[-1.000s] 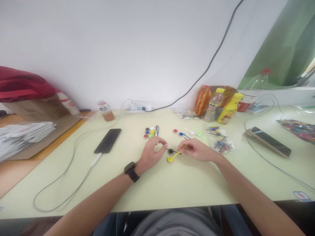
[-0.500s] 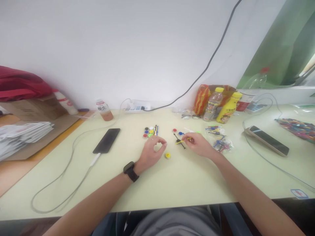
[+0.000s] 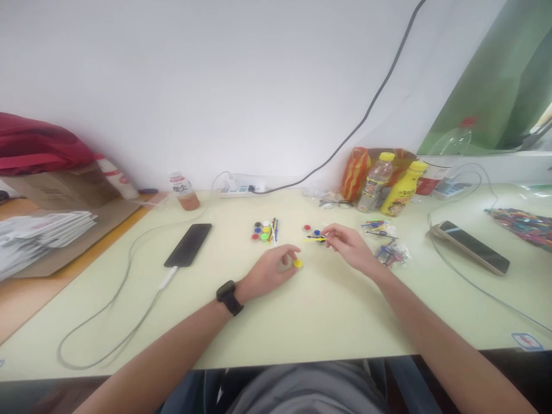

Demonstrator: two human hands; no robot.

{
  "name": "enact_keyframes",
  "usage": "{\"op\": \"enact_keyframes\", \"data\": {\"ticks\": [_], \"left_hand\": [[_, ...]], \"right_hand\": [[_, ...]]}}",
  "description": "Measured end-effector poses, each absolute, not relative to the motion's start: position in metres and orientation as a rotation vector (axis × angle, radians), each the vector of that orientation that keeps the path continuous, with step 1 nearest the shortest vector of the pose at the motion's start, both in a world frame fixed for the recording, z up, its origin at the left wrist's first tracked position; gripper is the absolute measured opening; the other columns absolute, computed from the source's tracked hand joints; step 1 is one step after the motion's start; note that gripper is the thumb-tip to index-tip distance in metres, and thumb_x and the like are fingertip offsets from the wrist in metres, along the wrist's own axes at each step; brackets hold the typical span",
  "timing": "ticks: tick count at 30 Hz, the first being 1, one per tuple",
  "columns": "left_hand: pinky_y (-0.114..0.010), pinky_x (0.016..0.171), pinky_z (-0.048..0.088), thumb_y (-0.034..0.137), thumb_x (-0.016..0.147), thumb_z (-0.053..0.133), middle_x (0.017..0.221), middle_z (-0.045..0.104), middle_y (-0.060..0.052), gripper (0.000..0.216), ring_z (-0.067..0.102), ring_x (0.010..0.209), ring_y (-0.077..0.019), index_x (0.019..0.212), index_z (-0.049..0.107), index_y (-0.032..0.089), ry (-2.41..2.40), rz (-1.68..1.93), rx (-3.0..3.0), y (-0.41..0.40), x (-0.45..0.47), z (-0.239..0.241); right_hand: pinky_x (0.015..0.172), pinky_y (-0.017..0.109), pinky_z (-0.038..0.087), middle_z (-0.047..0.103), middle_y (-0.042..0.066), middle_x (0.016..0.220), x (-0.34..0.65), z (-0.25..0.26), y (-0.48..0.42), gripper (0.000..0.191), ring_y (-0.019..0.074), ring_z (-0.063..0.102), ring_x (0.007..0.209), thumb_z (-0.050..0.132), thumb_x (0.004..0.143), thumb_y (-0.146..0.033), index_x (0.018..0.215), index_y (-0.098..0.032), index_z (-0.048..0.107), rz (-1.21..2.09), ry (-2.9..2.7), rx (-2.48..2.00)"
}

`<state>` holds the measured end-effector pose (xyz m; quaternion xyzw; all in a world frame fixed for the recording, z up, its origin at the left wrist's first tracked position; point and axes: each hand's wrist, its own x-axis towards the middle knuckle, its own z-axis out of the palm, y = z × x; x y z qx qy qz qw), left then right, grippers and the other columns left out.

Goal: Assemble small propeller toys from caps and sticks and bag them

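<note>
My left hand (image 3: 273,268), with a black watch on the wrist, curves its thumb and forefinger around a small round yellow piece (image 3: 298,264). Pinched in the fingers of my right hand (image 3: 348,248) are thin plastic arrow-shaped sticks (image 3: 315,238), one yellow and one black. Under and behind them lie a blue disc (image 3: 317,233) and a red disc (image 3: 307,227); part of this group is hidden by the hand. Left of it on the table is a group of coloured discs (image 3: 257,230) beside several thin sticks (image 3: 274,229).
Small bags of coloured plastic parts (image 3: 391,253) lie right of my right hand. Behind them stand a clear bottle (image 3: 374,187) and a yellow bottle (image 3: 402,192), near glasses (image 3: 334,203). A plugged-in phone (image 3: 188,245) lies left; another phone (image 3: 473,247) lies right.
My right hand has lifted the black arrow from the table together with the yellow one. My left hand has moved right and closed its fingertips on the yellow piece.
</note>
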<state>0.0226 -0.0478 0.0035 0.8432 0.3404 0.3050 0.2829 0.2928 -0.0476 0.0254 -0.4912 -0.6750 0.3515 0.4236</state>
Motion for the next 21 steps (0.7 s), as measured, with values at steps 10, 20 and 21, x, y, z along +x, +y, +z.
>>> {"op": "enact_keyframes", "data": {"ticks": [10,20,21], "left_hand": [[-0.033,0.078,0.053,0.036,0.081,0.081,0.123,0.058,-0.008,0.054,0.061,0.096,-0.0197,0.120,0.046,0.024,1.047,1.023,2.158,-0.046,0.024,-0.002],[-0.038,0.092,0.053,0.030,0.093,0.070,0.109,0.073,-0.003,0.018,0.068,0.102,-0.0229,0.110,0.065,0.027,0.954,0.855,2.242,-0.048,0.027,0.004],[-0.038,0.091,0.053,0.030,0.093,0.069,0.109,0.074,-0.003,0.017,0.068,0.102,-0.0230,0.109,0.066,0.027,0.955,0.852,2.247,-0.048,0.027,0.004]], "right_hand": [[0.067,0.027,0.046,0.069,0.001,0.077,0.259,0.008,-0.056,0.009,0.0162,0.065,0.075,0.059,0.084,-0.023,0.093,-0.021,0.058,1.292,-1.732,-1.062],[0.076,0.031,0.052,0.071,0.001,0.076,0.256,-0.007,-0.048,0.010,0.0175,0.069,0.077,0.064,0.085,-0.024,0.093,-0.020,0.059,1.345,-1.753,-1.040],[0.077,0.031,0.052,0.071,0.001,0.077,0.256,-0.007,-0.048,0.010,0.0175,0.069,0.077,0.064,0.085,-0.023,0.094,-0.020,0.060,1.352,-1.747,-1.033]]}}
